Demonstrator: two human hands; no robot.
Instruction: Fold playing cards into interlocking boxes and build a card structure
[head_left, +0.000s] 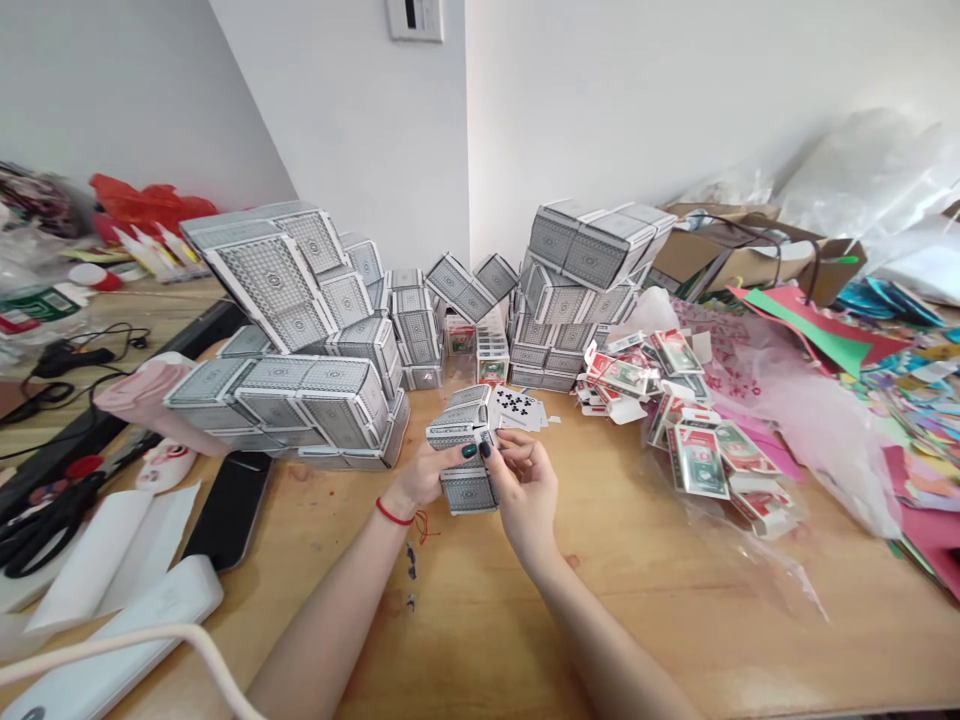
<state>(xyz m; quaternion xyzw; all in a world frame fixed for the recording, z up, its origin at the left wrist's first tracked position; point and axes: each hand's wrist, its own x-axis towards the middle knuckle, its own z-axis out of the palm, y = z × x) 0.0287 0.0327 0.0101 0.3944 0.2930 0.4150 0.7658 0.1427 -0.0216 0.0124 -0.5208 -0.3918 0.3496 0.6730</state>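
At the far left of the frame I am seeing black scissors (54,532) lying near a black phone (229,510), and a left stack of card-backed blocks (322,395) is rising beyond them. Just below the frame's centre, my left hand (418,476) is gripping a patterned block (471,492) from its left side, thumb pressing its front. My right hand (529,490) is closing on the block's right edge, fingers curled, its thumb tip meeting the left one. Behind, loose playing cards (519,408) are lying fanned. Right of centre, red-and-green card boxes (699,460) are sitting heaped.
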